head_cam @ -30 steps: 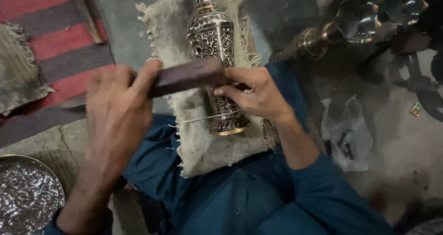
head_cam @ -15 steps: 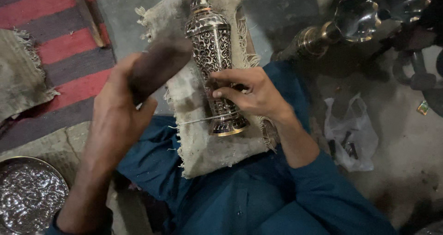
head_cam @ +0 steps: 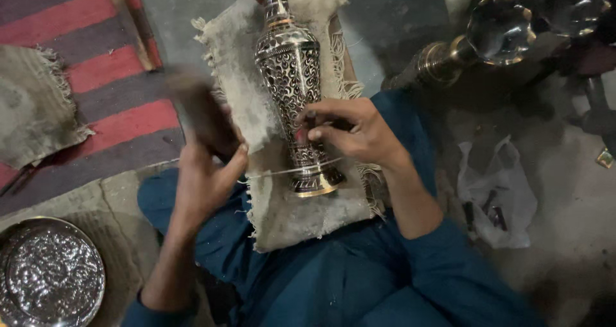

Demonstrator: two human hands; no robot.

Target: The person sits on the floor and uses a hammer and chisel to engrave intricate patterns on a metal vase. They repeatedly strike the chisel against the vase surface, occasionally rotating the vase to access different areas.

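1. Here, the tall engraved metal vase with openwork scroll pattern and brass top [head_cam: 290,77] lies lengthwise on a frayed beige burlap cloth [head_cam: 301,218] spread over the person's lap, brass top pointing away from the person, flared foot toward them.
2. Right hand [head_cam: 350,134] rests on the vase's lower body, fingers curled and pinched around a small dark punch-like tool [head_cam: 307,127], tip set against the metal just above the foot.
3. Left hand [head_cam: 205,173] is raised just left of the vase, closed in a fist around a dark wooden block [head_cam: 196,105]; the block is motion-blurred, so its exact shape is unclear.
4. Block is apart from the vase and the tool, above the cloth's left edge.
5. A thin pale stick or wire [head_cam: 289,170] crosses the cloth and the vase's base, running between the two hands.
6. Both arms wear dark teal sleeves; teal garment covers the lap under the cloth.
7. Red and grey striped rug [head_cam: 83,77] lies at the left, with another grey cloth scrap [head_cam: 35,109] on it.
8. Round hammered shiny metal dish [head_cam: 48,275] sits at bottom left on the floor.
9. Polished brass-and-silver vessels [head_cam: 487,38] lie at upper right.
10. Crumpled clear plastic bag [head_cam: 497,192] sits right of the right forearm, on the grey floor.
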